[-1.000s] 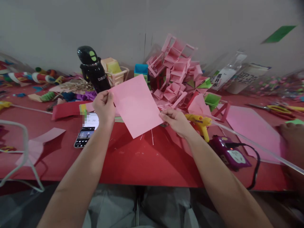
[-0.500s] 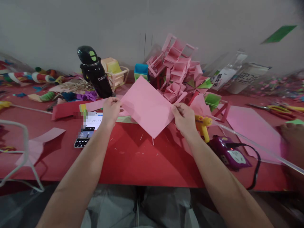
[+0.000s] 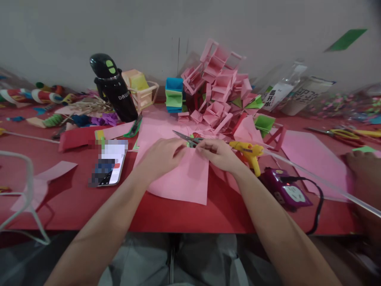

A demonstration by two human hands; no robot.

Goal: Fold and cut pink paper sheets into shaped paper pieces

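Note:
A pink paper sheet (image 3: pixel 184 180) lies flat on the red table (image 3: pixel 166 214) in front of me. My left hand (image 3: pixel 162 155) and my right hand (image 3: pixel 217 153) both rest on its far edge, fingers curled and pinching the paper close together. Just beyond my fingertips a pair of scissors (image 3: pixel 186 138) lies on the table. A yellow glue gun (image 3: pixel 248 153) sits to the right of my right hand.
A phone (image 3: pixel 110 165) lies left of the sheet. Behind are a black bottle (image 3: pixel 114 89), a heap of pink folded paper pieces (image 3: pixel 218 91), more pink sheets (image 3: pixel 312 155) and a purple power strip (image 3: pixel 285 192). Another person's hand (image 3: pixel 364 171) shows at the right edge.
The pink sheet was held up in the air by two corners; now it lies on the table, and both hands have come together on its far edge.

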